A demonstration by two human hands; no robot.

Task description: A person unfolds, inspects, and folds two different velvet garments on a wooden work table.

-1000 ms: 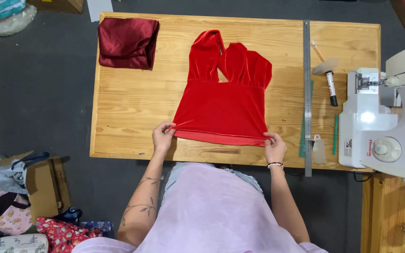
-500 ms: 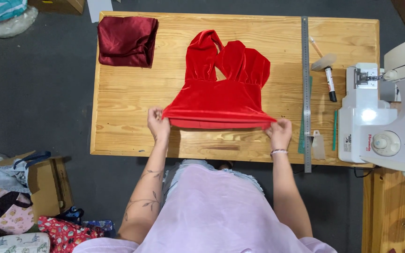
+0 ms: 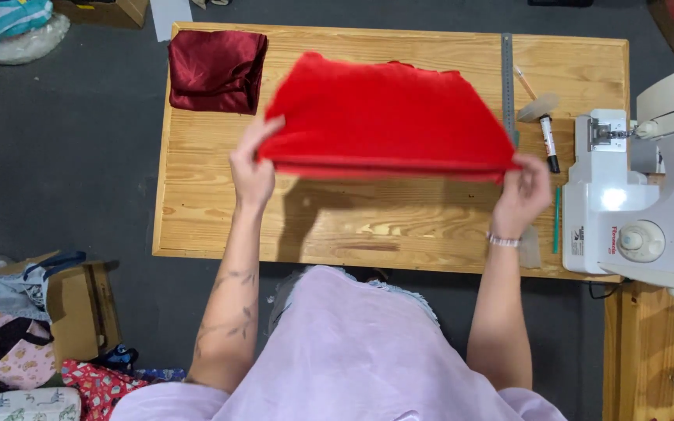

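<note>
The wooden worktop (image 3: pixel 337 226) fills the space in front of me. Above it I hold the red velvet garment (image 3: pixel 388 117) lifted clear of the boards, spread flat between my hands. A white sewing machine (image 3: pixel 641 203) sits at the right end of the worktop, and a folded dark red satin cloth (image 3: pixel 216 70) lies at the far left corner. My left hand (image 3: pixel 253 165) and right hand (image 3: pixel 524 193) are each closed on a near corner of the garment. A metal ruler (image 3: pixel 507 82) and a marker pen (image 3: pixel 548 143) lie by the machine.

sewing machine (image 3: pixel 649 203) cropped, ruler (image 3: pixel 508 78) partly hidden
</note>
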